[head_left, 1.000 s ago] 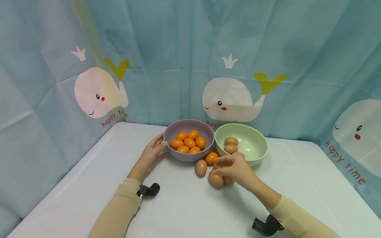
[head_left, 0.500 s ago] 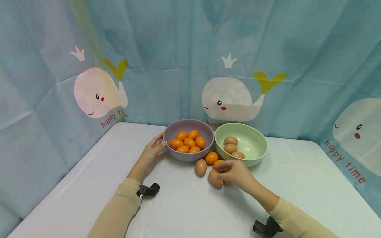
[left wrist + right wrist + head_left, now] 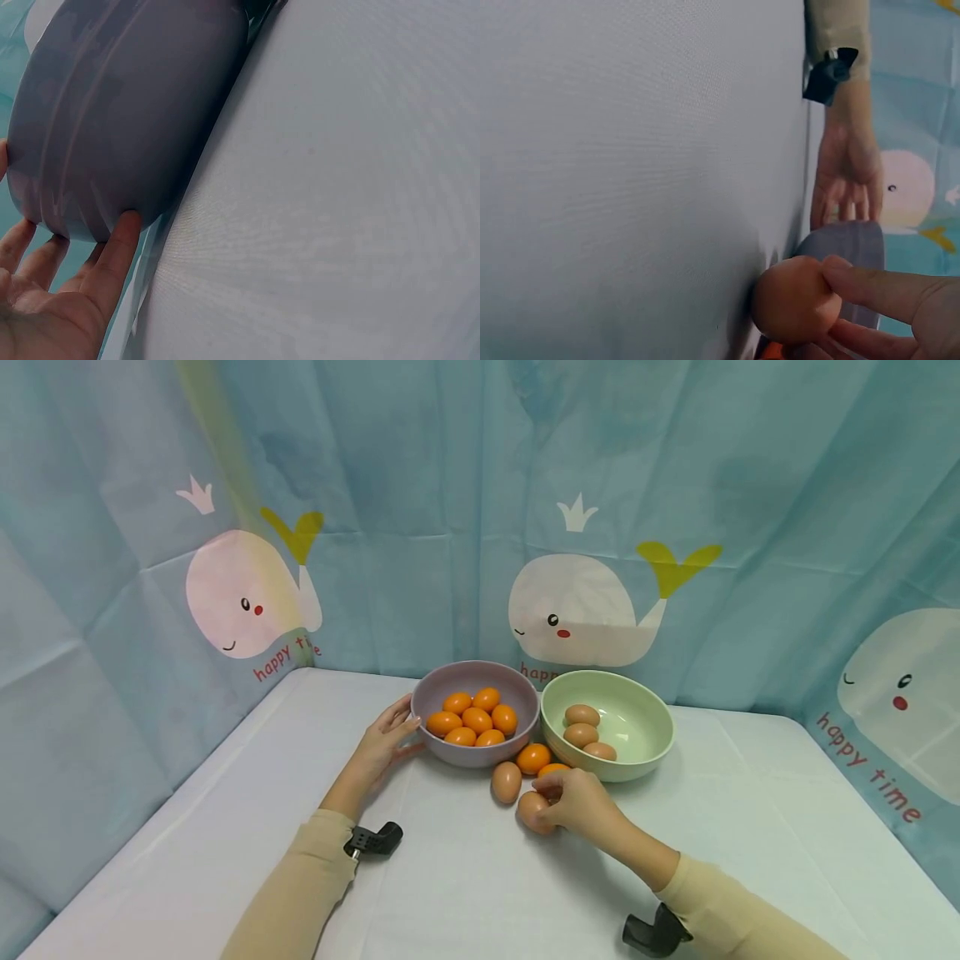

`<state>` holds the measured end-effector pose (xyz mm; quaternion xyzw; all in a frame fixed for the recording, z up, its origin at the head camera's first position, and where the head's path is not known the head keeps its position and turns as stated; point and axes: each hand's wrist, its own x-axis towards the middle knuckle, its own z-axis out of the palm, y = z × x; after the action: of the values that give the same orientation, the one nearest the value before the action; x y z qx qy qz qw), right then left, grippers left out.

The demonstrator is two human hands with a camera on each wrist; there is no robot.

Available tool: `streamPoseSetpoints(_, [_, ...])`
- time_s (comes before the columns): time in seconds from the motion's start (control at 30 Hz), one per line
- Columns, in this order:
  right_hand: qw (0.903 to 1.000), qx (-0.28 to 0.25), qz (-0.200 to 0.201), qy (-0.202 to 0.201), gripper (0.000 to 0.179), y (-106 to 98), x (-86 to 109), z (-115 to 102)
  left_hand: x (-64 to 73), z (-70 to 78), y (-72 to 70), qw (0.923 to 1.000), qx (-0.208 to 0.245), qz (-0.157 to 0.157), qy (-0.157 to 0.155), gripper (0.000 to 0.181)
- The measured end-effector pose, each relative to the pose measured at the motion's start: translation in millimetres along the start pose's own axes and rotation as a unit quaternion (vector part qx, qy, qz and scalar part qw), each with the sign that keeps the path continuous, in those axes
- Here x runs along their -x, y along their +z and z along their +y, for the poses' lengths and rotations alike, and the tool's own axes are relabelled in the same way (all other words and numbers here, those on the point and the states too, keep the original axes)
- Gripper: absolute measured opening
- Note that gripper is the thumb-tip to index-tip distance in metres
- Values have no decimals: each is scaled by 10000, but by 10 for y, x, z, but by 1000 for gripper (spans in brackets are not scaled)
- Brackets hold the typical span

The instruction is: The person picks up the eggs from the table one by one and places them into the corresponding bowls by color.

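Observation:
My right hand (image 3: 583,806) holds a brown egg (image 3: 536,812) near the table's surface, between thumb and fingers. The right wrist view shows the thumb on one side of this egg (image 3: 795,300) and fingers on the other. A second brown egg (image 3: 506,782) lies to its left. Two orange eggs (image 3: 533,759) sit just behind, one partly covered by my hand. My left hand (image 3: 378,747) rests against the purple bowl (image 3: 480,758), several orange eggs inside. In the left wrist view, extended fingertips touch the bowl's outer wall (image 3: 127,112). The green bowl (image 3: 645,718) contains three brown eggs (image 3: 581,735).
Both bowls stand side by side at the back of the white table (image 3: 450,877), close to a blue curtain (image 3: 420,527) printed with whales. Black wrist mounts (image 3: 375,838) stick out from both sleeves.
My right hand has come down and left from over the orange egg to the brown egg, which now sits slightly further left. The left hand and both bowls have stayed put.

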<state>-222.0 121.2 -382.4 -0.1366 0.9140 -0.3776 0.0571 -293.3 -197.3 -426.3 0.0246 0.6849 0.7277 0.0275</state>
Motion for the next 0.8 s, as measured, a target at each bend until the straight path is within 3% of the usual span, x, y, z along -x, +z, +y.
streamPoseSetpoints(0.17, [9986,309,-199,-387,33,26,-6,-1,-5,-8,0,10000,4,-22,-17,64])
streamPoseSetpoints(0.27, [9984,243,-285,-416,33,16,-7,7,0,-3,-1,10000,17,-25,0,64])
streamPoseSetpoints(0.53, [9961,-762,-151,429,43,-226,-64,-44,7,0,-3,10000,46,-48,-7,66])
streamPoseSetpoints(0.8, [9914,-1169,-48,587,53,-615,-191,-82,1,0,-10,10000,61,-26,-10,66])
